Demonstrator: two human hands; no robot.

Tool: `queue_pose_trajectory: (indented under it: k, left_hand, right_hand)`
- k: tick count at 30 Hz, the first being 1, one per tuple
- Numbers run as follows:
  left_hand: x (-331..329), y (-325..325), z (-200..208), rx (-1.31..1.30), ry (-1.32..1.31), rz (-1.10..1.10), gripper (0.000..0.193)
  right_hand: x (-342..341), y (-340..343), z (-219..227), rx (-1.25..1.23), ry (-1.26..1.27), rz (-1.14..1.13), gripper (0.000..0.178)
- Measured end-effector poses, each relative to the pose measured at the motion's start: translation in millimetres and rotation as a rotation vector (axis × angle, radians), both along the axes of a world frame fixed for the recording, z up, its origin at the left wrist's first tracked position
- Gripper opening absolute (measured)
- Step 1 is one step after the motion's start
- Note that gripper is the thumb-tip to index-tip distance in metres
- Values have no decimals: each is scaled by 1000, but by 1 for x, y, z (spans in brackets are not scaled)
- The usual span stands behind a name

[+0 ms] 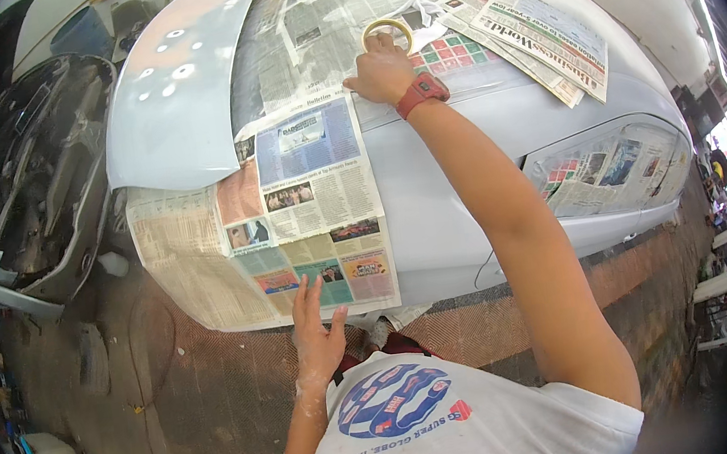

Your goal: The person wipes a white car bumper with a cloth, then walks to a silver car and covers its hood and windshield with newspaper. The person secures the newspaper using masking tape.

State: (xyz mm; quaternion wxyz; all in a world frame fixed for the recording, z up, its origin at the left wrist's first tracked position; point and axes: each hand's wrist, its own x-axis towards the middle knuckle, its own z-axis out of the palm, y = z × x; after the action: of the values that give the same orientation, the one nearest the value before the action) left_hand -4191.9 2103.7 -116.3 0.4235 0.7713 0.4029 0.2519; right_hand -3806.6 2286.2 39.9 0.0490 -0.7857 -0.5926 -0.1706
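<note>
My right hand, with a red watch on its wrist, reaches far over a pale grey car body. Its fingers are hooked into a roll of masking tape lying on newspaper, while its thumb sticks out to the left. Fingers outstretched, my left hand rests against the lower edge of a newspaper sheet that drapes over the near edge of the car. That sheet's upper part lies flat beside a loose curved pale panel.
Folded newspapers lie on the right of the car. A light opening is covered with newspaper. Crumpled white material sits beside the tape. A dark, worn car part stands at the left, above a dusty floor.
</note>
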Motion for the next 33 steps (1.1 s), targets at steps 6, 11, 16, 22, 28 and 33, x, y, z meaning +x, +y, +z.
queue_pose_trajectory:
  k: [6,11,16,22,28,33]
  left_hand:
    - [-6,64,3,60,-37,-155,58]
    - [-25,114,8,-12,-130,-179,53]
    - [-38,155,9,-31,-208,-166,48]
    - [-27,183,33,74,-242,-261,46]
    - [20,202,64,266,-304,-324,41]
    - [62,196,79,-101,-490,-425,40]
  right_hand:
    - [-10,18,-3,-141,-112,-81,54]
    - [-13,12,-2,-113,-131,-149,63]
    - [-17,7,8,6,-137,-281,78]
    - [-3,-16,5,150,-123,-471,59]
    - [-48,-46,19,309,351,-30,39]
    - [-173,-129,19,41,928,122,78]
